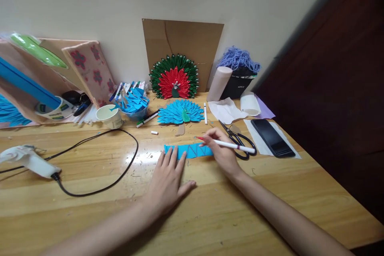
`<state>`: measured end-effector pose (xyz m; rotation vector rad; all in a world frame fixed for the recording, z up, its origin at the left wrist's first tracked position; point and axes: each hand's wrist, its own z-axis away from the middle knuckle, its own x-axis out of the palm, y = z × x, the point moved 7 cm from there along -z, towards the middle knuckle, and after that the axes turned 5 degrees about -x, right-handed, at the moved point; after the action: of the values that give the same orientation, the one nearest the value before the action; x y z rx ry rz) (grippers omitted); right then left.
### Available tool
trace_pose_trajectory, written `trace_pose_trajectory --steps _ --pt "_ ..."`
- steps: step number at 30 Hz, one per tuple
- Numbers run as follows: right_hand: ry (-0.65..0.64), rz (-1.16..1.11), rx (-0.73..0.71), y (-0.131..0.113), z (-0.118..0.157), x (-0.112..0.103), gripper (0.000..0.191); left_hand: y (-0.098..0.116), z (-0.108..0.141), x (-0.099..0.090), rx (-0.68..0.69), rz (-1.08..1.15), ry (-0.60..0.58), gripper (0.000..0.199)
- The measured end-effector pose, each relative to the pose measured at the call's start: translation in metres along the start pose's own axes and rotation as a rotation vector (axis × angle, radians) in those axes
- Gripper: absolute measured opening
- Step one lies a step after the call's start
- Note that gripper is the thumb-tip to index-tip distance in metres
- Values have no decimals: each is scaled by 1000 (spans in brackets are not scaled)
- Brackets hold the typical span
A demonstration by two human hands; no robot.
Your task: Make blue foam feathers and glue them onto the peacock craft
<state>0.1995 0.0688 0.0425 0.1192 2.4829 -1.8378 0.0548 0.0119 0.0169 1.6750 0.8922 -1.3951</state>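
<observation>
A blue strip [192, 151] with dark zigzag lines lies flat across the middle of the table. My left hand [169, 180] rests with its fingers spread, the fingertips on the strip's left part. At the strip's right end, my right hand [222, 154] is closed around a white marker [232, 144] with a red tip. The tip points left, over the strip's upper edge. Part of the strip's right end is hidden behind my right hand. A small white cap [154, 133] lies beyond my left hand.
Black-handled scissors [240, 142] and a phone [271, 138] lie right of my right hand. A glue gun [33, 162] with a looping cable is at left. Behind are a blue fan-shaped craft [180, 111], a red-green one [175, 78], a paper cup [109, 117] and a marker [205, 113].
</observation>
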Motion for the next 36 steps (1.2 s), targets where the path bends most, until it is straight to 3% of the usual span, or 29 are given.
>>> trace_pose_trajectory --steps 3,6,8,11,18,24,36 --pt "-164 -65 66 2 3 45 15 8 -7 1 -8 37 2 74" --pt "-189 -47 60 19 -3 63 12 7 -8 3 0 71 -17 76" --pt "-157 -30 109 36 -9 59 13 2 -7 4 18 94 -36 77" --pt "-215 3 175 50 -14 53 16 -4 -4 3 50 123 -57 76" --pt "-124 152 108 51 -16 38 19 -8 -5 5 46 152 -49 72" --pt "-193 231 113 55 -20 39 21 -8 -5 7 35 152 -52 71" --pt "-172 331 25 47 -16 39 32 -7 -3 9 8 119 -45 69"
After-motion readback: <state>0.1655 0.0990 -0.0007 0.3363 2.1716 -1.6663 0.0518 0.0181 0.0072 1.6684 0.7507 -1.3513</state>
